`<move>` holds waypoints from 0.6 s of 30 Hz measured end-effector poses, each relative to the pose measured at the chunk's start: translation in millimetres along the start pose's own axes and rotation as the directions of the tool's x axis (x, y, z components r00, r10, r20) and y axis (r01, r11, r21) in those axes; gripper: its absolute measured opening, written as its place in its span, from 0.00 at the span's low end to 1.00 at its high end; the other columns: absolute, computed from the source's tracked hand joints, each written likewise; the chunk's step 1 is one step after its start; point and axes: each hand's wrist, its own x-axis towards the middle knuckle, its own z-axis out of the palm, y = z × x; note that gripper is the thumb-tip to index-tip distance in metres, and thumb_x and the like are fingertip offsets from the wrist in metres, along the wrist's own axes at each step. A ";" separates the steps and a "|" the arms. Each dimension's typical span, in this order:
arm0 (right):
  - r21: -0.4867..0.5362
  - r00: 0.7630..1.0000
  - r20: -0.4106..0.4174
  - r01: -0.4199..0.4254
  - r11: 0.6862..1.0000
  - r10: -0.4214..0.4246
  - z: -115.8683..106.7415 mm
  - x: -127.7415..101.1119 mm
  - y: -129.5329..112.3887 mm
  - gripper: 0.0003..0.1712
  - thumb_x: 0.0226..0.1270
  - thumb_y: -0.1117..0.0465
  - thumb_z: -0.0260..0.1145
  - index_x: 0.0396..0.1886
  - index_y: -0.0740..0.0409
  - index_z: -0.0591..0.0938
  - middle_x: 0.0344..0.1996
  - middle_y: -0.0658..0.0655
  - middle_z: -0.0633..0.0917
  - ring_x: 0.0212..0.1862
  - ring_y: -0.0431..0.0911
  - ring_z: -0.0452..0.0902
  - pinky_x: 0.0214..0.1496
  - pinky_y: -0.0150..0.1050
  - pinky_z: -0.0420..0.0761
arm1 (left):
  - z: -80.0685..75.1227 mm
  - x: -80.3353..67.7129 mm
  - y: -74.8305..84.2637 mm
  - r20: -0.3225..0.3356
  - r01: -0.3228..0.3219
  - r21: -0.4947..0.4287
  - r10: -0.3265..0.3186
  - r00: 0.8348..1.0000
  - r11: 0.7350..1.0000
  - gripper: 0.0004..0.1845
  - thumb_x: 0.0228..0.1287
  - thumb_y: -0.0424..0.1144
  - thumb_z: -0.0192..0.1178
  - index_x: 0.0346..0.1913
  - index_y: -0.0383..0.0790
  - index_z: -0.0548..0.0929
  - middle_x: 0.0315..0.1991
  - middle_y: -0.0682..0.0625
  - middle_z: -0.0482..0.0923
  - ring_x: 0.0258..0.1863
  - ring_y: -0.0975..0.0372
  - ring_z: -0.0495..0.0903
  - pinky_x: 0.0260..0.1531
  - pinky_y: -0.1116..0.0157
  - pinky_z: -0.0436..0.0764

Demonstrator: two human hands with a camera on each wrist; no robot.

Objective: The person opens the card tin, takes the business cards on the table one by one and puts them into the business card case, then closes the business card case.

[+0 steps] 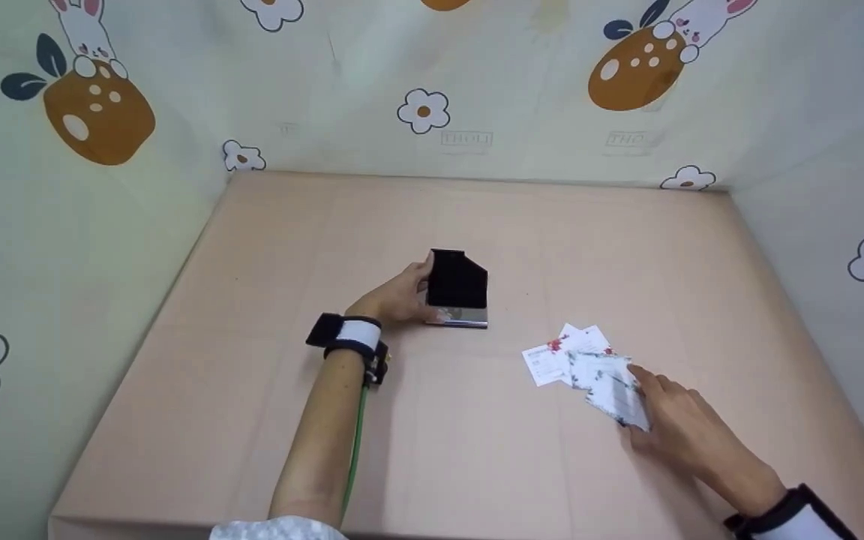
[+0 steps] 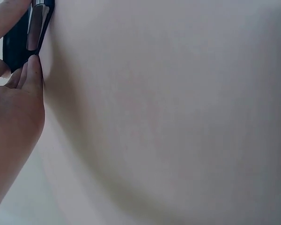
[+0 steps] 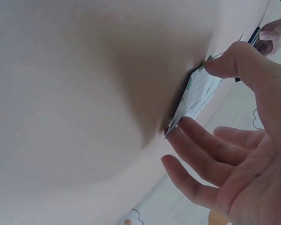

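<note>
A black card case (image 1: pixel 457 288) with a shiny metal base stands open in the middle of the beige table (image 1: pixel 432 450). My left hand (image 1: pixel 411 294) grips its left side between thumb and fingers. The left wrist view shows the case (image 2: pixel 27 35) at the top left, with my fingers (image 2: pixel 30 77) against its edge. To the right lie several white floral-print cards (image 1: pixel 578 354). My right hand (image 1: pixel 640 391) pinches the near ones and tilts them off the table. In the right wrist view my thumb (image 3: pixel 234 61) lies on the cards (image 3: pixel 196 93) and my fingers (image 3: pixel 201 140) reach under their edge.
Walls covered in cream cloth with flowers and rabbits (image 1: pixel 477 90) enclose the table on the left, back and right. The table's front edge (image 1: pixel 177 521) runs near my arms. Both wrists wear black and white bands.
</note>
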 end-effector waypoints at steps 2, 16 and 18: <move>0.011 1.000 0.005 -0.001 1.000 0.001 -1.3 1.7 -1.2 0.47 0.41 0.66 0.80 0.64 0.72 0.70 0.48 0.76 0.83 0.43 0.62 0.84 0.42 0.56 0.85 | -0.2 -1.2 -0.7 -0.003 -0.001 -0.010 0.001 1.000 1.000 0.64 0.57 0.38 0.74 0.81 0.50 0.32 0.81 0.42 0.44 0.80 0.52 0.53 0.79 0.61 0.56; 0.008 0.998 0.054 -0.016 1.000 0.015 -12.4 20.5 -5.0 0.53 0.39 0.68 0.81 0.68 0.70 0.65 0.45 0.71 0.84 0.43 0.60 0.83 0.43 0.58 0.84 | -0.4 -4.3 -0.5 -0.017 0.001 0.019 -0.001 1.000 1.000 0.62 0.58 0.39 0.73 0.81 0.51 0.34 0.81 0.40 0.45 0.81 0.50 0.49 0.80 0.58 0.53; 0.009 1.000 0.015 0.015 1.000 -0.015 -11.6 23.4 -5.0 0.53 0.38 0.68 0.81 0.67 0.70 0.66 0.42 0.70 0.84 0.40 0.58 0.82 0.40 0.54 0.84 | -0.7 -4.5 -0.7 -0.013 0.001 0.012 0.000 1.000 1.000 0.62 0.58 0.38 0.73 0.81 0.51 0.34 0.81 0.40 0.45 0.80 0.50 0.51 0.79 0.58 0.54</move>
